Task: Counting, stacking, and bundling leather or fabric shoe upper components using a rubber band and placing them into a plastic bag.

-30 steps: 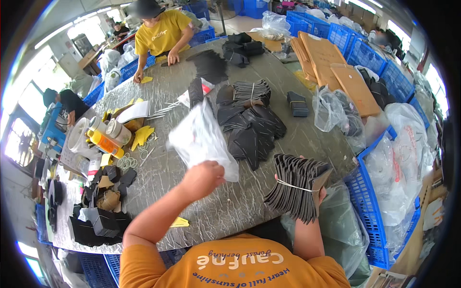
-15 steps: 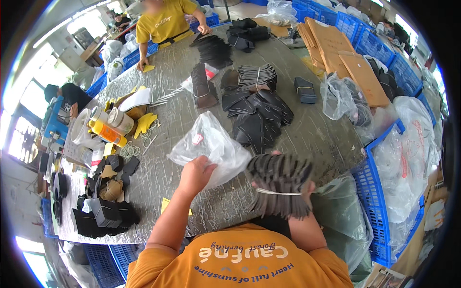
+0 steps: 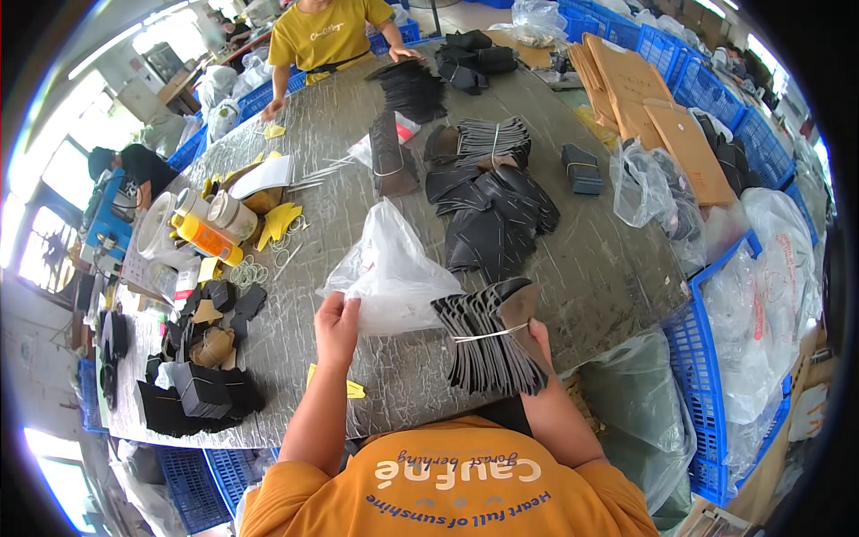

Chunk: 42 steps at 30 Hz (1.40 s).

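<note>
My left hand pinches the near left edge of a clear plastic bag, which lies crumpled on the table with its far part standing up. In my right hand is a thick bundle of dark, leather-like cut pieces, tied round with a pale band. The bundle stands on edge, fanned out, at the bag's right corner; most of my right fingers are hidden behind it. Beyond the bag lie a heap of black cut pieces, another banded bundle and a long banded stack.
At the left stand jars, a yellow-orange bottle, rubber bands and black scraps. Blue crates and plastic bags border the right edge. Across the table, a co-worker in yellow touches dark pieces.
My right hand has turned the bundle, so its edges now face up and toward me, and brought it left to the bag. My left hand has shifted left, drawing the bag's edge.
</note>
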Available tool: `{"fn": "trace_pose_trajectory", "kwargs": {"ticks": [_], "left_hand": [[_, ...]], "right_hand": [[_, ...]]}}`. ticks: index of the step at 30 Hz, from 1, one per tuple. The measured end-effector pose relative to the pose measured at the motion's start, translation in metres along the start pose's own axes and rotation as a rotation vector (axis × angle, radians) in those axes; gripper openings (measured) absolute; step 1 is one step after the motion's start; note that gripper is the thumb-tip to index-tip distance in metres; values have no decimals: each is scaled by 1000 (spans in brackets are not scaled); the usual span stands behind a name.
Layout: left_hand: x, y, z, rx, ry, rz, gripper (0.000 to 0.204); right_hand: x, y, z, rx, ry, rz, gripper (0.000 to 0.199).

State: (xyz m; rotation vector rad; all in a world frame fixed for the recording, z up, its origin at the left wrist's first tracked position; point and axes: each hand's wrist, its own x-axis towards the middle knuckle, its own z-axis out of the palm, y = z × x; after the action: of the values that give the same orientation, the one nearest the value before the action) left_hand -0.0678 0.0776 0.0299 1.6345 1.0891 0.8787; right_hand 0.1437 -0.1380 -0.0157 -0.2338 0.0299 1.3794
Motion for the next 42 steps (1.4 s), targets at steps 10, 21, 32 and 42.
{"fn": "trace_pose_trajectory", "kwargs": {"ticks": [10, 21, 32, 42], "left_hand": [[-13, 46, 64, 892, -244, 524, 27], [-23, 0, 22, 12, -59, 446, 14], [-4, 54, 42, 744, -265, 547, 23], [26, 28, 70, 182, -453, 305, 25]], "right_hand": [[22, 4, -22, -162, -132, -159, 83], [23, -9, -11, -38, -76, -179, 52], [22, -4, -7, -22, -90, -168, 73], [14, 6, 9, -95, -93, -15, 62]]}}
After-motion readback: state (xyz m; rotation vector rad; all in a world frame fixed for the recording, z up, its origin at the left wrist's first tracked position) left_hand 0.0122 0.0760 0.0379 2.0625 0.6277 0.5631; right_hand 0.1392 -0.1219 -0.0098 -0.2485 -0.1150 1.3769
